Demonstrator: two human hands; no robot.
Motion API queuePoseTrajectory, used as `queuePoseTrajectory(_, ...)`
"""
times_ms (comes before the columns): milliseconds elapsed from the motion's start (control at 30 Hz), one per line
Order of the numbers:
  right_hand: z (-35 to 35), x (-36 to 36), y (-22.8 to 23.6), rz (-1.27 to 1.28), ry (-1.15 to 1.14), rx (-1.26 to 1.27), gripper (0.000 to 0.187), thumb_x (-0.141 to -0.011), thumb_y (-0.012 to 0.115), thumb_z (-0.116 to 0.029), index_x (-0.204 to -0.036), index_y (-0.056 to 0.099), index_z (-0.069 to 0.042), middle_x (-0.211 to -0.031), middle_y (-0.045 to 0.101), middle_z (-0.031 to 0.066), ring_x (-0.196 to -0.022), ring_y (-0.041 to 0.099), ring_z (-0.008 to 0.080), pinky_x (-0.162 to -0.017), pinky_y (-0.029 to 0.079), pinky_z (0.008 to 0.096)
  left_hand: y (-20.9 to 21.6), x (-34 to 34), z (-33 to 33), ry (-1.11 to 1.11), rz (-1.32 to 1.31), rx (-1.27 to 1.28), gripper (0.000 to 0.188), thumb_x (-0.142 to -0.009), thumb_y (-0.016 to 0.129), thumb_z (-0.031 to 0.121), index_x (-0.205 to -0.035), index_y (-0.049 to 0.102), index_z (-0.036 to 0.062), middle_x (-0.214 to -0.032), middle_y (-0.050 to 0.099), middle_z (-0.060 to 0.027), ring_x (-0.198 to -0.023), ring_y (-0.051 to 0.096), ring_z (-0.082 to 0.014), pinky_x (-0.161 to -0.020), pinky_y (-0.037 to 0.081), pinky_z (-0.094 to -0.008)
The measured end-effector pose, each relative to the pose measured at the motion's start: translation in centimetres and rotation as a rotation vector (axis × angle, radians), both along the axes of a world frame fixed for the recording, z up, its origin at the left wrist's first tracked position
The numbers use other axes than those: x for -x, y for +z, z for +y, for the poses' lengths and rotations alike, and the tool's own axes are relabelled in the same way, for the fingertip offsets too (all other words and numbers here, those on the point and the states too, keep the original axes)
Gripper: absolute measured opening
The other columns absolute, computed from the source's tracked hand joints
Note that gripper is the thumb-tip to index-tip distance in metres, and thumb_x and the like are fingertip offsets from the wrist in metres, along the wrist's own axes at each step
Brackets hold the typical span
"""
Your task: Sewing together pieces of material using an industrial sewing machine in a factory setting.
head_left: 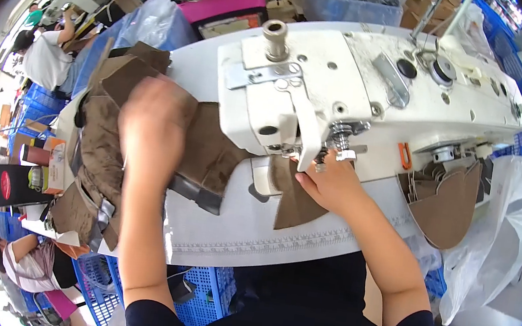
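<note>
A white industrial sewing machine [360,97] stands across the table in front of me. My right hand [335,184] is beside its needle area, thumb on a brown fabric piece [298,205] that lies below the machine head. The fingers of that hand are closed, and their tips are partly hidden by the machine's parts. On the left my left hand [157,114] is smeared by motion over a pile of brown fabric pieces [104,121]. Its fingers cannot be made out. Another brown piece [210,150], with a dark strip along its edge, lies between the pile and the machine.
A printed ruler strip [278,238] runs along the table's near edge. Stacked brown cut pieces [445,205] stand at the right, near orange snips [403,156] and a white plastic bag [501,225]. Blue crates [202,296] sit below the table. Other people work at the far left.
</note>
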State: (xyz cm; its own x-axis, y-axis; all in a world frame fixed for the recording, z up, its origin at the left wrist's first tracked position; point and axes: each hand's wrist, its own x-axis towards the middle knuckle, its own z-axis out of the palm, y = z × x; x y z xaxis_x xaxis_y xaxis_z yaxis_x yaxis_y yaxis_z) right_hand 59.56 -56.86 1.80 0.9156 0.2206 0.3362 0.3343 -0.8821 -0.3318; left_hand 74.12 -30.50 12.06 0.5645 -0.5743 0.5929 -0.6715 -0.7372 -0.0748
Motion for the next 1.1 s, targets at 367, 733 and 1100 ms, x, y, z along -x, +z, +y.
queuePoseTrajectory(367, 0.6, 1.6, 1.4, -0.023, 0.163, -0.212, 0.033, -0.087, 0.063, -0.029, -0.105, 0.061, -0.002, -0.086, 0.064, 0.0139, -0.089, 0.060, 0.0316, -0.075, 0.046, 0.0421, 4.7, 6.5, 1.3, 0.180, 0.125, 0.631, 0.015, -0.072, 0.064, 0.002, -0.086, 0.061, 0.0024, -0.081, 0.059, -0.0096, -0.078, 0.060, -0.0241, -0.072, 0.048, -0.0321)
queuePoseTrajectory(733, 6.0, 5.2, 3.3, 0.462, 0.288, -1.027, 0.028, -0.088, 0.059, -0.013, -0.113, 0.059, -0.001, -0.089, 0.064, 0.0131, -0.082, 0.062, 0.0219, -0.070, 0.047, 0.0335, 2.6, 13.7, -1.7, -0.175, 0.451, -0.058, 0.057, -0.048, 0.084, 0.019, -0.099, 0.062, 0.0058, -0.119, 0.055, -0.0132, -0.122, 0.045, -0.0376, -0.104, 0.036, -0.0497)
queuePoseTrajectory(1100, 1.5, 6.3, 1.4, 0.025, 0.157, -0.063, 0.042, -0.073, 0.072, -0.025, -0.108, 0.058, -0.008, -0.113, 0.054, 0.0050, -0.113, 0.049, 0.0218, -0.089, 0.040, 0.0373, -4.2, 3.4, -4.3, -0.248, 0.751, -0.499, 0.032, -0.067, 0.068, 0.006, -0.099, 0.063, 0.0040, -0.098, 0.063, -0.0138, -0.101, 0.056, -0.0340, -0.088, 0.044, -0.0464)
